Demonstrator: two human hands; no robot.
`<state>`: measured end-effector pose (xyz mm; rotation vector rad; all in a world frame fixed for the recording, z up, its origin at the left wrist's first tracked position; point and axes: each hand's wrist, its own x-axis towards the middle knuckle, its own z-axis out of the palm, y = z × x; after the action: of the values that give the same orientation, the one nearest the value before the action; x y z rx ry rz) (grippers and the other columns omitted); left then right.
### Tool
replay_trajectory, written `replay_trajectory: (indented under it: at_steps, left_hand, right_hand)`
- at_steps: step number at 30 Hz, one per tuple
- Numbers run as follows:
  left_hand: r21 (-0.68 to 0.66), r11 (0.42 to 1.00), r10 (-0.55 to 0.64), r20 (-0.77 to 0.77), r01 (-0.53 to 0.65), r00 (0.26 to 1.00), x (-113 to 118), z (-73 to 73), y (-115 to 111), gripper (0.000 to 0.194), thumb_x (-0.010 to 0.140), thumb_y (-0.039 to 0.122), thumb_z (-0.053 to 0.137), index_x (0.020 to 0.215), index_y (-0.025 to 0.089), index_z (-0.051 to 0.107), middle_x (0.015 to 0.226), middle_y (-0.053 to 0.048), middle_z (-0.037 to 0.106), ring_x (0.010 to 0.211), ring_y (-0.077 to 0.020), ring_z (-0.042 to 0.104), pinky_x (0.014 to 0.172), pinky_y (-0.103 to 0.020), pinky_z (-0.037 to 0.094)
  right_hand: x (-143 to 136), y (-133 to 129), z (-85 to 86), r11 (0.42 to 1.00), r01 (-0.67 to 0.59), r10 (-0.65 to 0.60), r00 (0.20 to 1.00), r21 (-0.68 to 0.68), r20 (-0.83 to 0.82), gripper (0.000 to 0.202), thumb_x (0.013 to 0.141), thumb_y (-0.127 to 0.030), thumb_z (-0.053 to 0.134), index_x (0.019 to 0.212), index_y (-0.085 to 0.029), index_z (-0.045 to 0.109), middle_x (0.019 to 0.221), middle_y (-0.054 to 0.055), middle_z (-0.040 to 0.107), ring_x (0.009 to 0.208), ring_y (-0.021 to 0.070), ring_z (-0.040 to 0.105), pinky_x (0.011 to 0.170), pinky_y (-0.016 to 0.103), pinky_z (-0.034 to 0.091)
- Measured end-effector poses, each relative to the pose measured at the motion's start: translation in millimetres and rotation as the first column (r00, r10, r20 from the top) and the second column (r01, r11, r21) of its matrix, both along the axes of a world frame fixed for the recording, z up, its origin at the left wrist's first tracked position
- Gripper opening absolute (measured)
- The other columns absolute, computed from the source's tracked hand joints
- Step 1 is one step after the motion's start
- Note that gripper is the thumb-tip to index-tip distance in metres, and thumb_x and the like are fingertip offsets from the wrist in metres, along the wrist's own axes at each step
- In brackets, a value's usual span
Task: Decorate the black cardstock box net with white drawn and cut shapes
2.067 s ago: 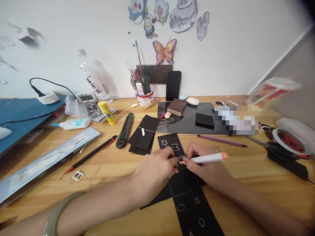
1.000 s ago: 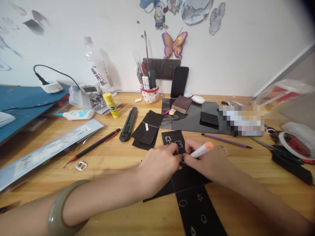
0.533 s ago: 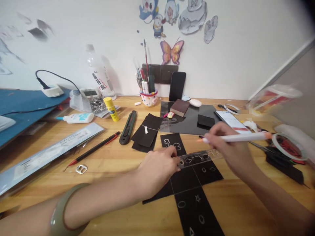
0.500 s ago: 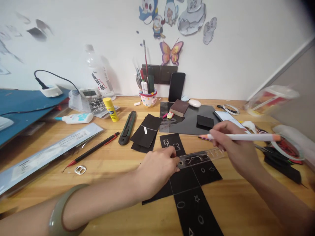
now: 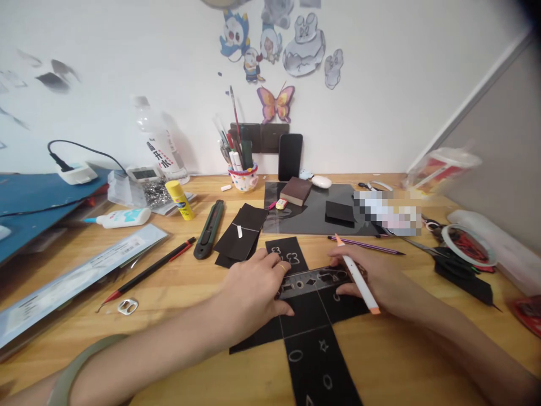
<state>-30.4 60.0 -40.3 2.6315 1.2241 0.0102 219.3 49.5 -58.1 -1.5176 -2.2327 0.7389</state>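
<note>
A black cross-shaped paper (image 5: 302,318) with white outlined shapes, including a star, ovals and flowers, lies on the wooden table. Across its upper part rests a clear stencil ruler (image 5: 302,283). My left hand (image 5: 253,290) lies on the ruler's left end and the paper, fingers spread, with a ring on one finger. At the ruler's right end, my right hand (image 5: 367,273) pinches the ruler and also carries a white marker with orange ends (image 5: 359,276), which slants across the hand.
Black paper pieces (image 5: 240,234), a green cutter (image 5: 210,231) and a black-red pen (image 5: 147,270) lie left of the cross. Behind are a pen cup (image 5: 244,177), phone (image 5: 290,157) and brown block (image 5: 296,192). Black scissors (image 5: 460,273) lie right.
My right hand has come down to the ruler, and the marker has swung from level to a steep slant. My left thumb has spread out. The view has shifted slightly.
</note>
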Motion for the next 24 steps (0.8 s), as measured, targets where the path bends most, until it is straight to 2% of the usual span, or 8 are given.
replay_trajectory:
  at_steps: [2, 5, 9, 15, 19, 21, 22, 24]
  left_hand:
    - [-0.039, 0.999, 0.016, -0.039, -0.018, 0.999, -1, 4.5, -1, 0.046, 0.068, 0.037, 0.070, 0.105, 0.014, 0.055, 0.101, -0.009, 0.058, 0.101, -0.0287, 0.050, 0.075, -0.039, 0.049]
    - [-0.075, 0.997, 0.023, 0.004, -0.023, 1.000, -3, 4.7, -3, 0.031, 0.069, 0.029, 0.069, 0.095, 0.016, 0.056, 0.092, -0.006, 0.059, 0.093, -0.0244, 0.052, 0.073, -0.034, 0.048]
    - [-0.086, 0.996, 0.037, 0.045, -0.033, 0.998, -6, 1.4, -5, 0.028, 0.069, 0.026, 0.067, 0.092, 0.017, 0.053, 0.089, -0.004, 0.057, 0.087, -0.0218, 0.053, 0.068, -0.030, 0.046]
    - [-0.096, 0.995, 0.041, 0.052, -0.036, 0.998, -2, -0.9, -10, 0.034, 0.071, 0.030, 0.063, 0.098, 0.016, 0.049, 0.097, -0.007, 0.055, 0.083, -0.0224, 0.054, 0.066, -0.033, 0.045]
    - [-0.097, 0.994, -0.031, 0.100, 0.040, 0.995, 0, -1.0, -11, 0.020, 0.074, 0.019, 0.058, 0.093, 0.017, 0.052, 0.091, -0.005, 0.057, 0.085, -0.0210, 0.053, 0.068, -0.031, 0.043]
    - [-0.183, 0.980, -0.039, 0.205, 0.077, 0.978, -4, 2.5, -10, 0.013, 0.078, 0.015, 0.053, 0.090, 0.018, 0.056, 0.086, -0.002, 0.058, 0.079, -0.0168, 0.053, 0.066, -0.028, 0.041]
    - [-0.259, 0.963, -0.001, 0.278, 0.076, 0.961, -7, 5.1, -8, 0.011, 0.079, 0.016, 0.052, 0.088, 0.019, 0.057, 0.083, -0.001, 0.058, 0.076, -0.0147, 0.053, 0.064, -0.026, 0.040]
    - [-0.452, 0.891, 0.160, 0.403, 0.044, 0.901, -16, 10.9, -6, 0.009, 0.081, 0.021, 0.053, 0.087, 0.019, 0.058, 0.076, 0.001, 0.057, 0.069, -0.0119, 0.051, 0.061, -0.024, 0.039]
  right_hand:
    - [0, 0, 1.6, 1.000, -0.010, 0.010, 1.000, -0.025, -0.027, 0.034, 0.076, -0.028, 0.063, 0.108, -0.026, 0.050, 0.100, 0.005, 0.061, 0.089, 0.0234, 0.059, 0.079, 0.037, 0.046]
    - [0, -2, 1.1, 1.000, -0.017, 0.017, 0.999, -0.023, -0.030, 0.032, 0.074, -0.029, 0.064, 0.103, -0.026, 0.051, 0.097, 0.005, 0.061, 0.087, 0.0235, 0.059, 0.077, 0.036, 0.047]
    - [2, -3, -2.5, 0.999, -0.046, 0.046, 0.999, 0.012, 0.015, 0.034, 0.074, -0.030, 0.065, 0.104, -0.026, 0.049, 0.092, 0.004, 0.061, 0.081, 0.0221, 0.060, 0.072, 0.034, 0.047]
    - [7, -7, -5.6, 0.976, -0.131, 0.108, 0.985, 0.177, 0.134, 0.037, 0.078, -0.028, 0.059, 0.112, -0.023, 0.045, 0.091, 0.006, 0.062, 0.081, 0.0223, 0.061, 0.069, 0.034, 0.049]
    - [7, -8, -5.3, 0.952, -0.174, 0.144, 0.980, 0.252, 0.136, 0.029, 0.082, -0.025, 0.052, 0.111, -0.022, 0.048, 0.095, 0.007, 0.063, 0.084, 0.0221, 0.062, 0.070, 0.034, 0.049]
    - [7, -8, -2.3, 0.951, -0.159, 0.145, 0.987, 0.265, 0.073, 0.023, 0.083, -0.024, 0.050, 0.105, -0.024, 0.052, 0.092, 0.005, 0.064, 0.082, 0.0210, 0.063, 0.069, 0.032, 0.049]
    - [6, -9, 0.4, 0.957, -0.138, 0.135, 0.990, 0.254, 0.030, 0.020, 0.083, -0.024, 0.050, 0.103, -0.024, 0.053, 0.090, 0.004, 0.065, 0.081, 0.0203, 0.063, 0.069, 0.032, 0.050]
    - [3, -11, 7.2, 0.973, -0.079, 0.095, 0.993, 0.215, -0.064, 0.015, 0.083, -0.027, 0.051, 0.097, -0.026, 0.055, 0.088, 0.002, 0.066, 0.077, 0.0187, 0.064, 0.069, 0.030, 0.050]
